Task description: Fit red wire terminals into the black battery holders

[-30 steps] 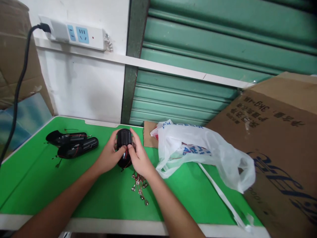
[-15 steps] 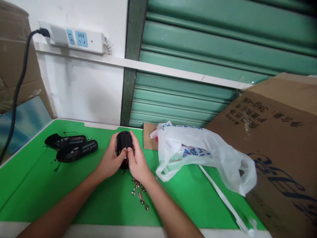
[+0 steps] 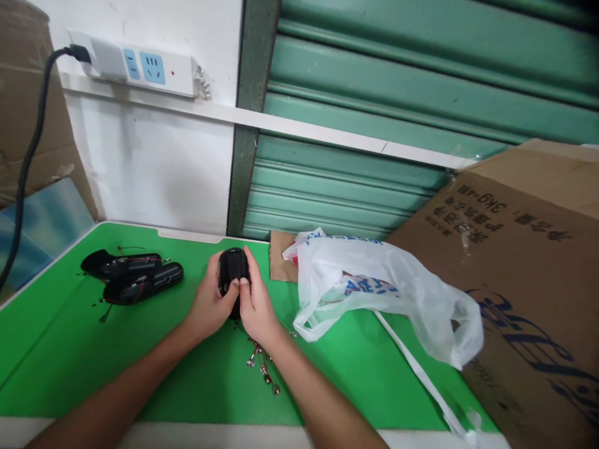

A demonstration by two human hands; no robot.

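Both my hands grip a black plastic housing [image 3: 234,264] above the green table top. My left hand [image 3: 209,302] wraps its left side, and my right hand [image 3: 256,305] closes round its right side. The two thumbs press together on its lower half, hiding what lies under them. Below my right wrist, several small metal contacts on thin wires [image 3: 264,368] lie in a loose cluster. To the left rest two similar black housings, one behind [image 3: 119,264] and one in front [image 3: 145,284], with thin red wires along them.
A white plastic bag [image 3: 374,268] lies right of my hands, partly over a cardboard piece [image 3: 282,257]. A big cardboard box [image 3: 524,262] leans at the right. A power strip [image 3: 140,67] with a black cable [image 3: 35,137] is on the wall. The green table [image 3: 196,380] has a white edge.
The view has shifted very slightly. My hands keep the same hold on the black housing, with the thumbs still pressed on its lower half.
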